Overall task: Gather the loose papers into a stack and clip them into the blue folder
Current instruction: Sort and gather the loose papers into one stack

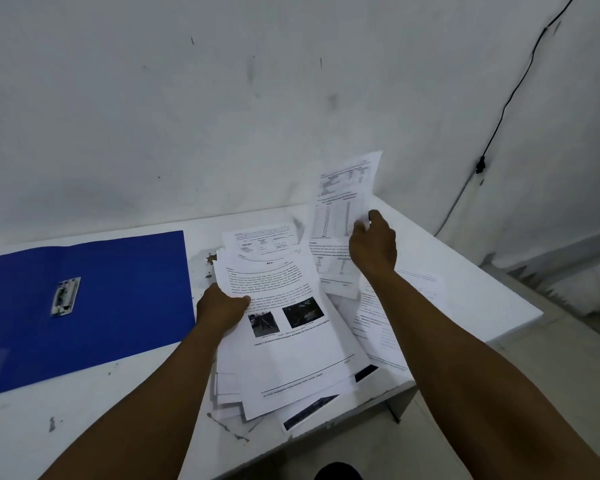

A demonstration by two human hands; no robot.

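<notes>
Two hands on papers. Left hand (pixel 222 308) grips left edge of pile (pixel 284 344), thumb on top. Right hand (pixel 373 245), at 1 o'clock, pinches a sheet (pixel 343 199) raised upright. Folder (pixel 84 306) lies open at 9 o'clock w/ clip (pixel 66 296), on table (pixel 465 282).

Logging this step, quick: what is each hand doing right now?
Left hand: grips the edge of the paper pile.
Right hand: holds a lifted sheet.
</notes>
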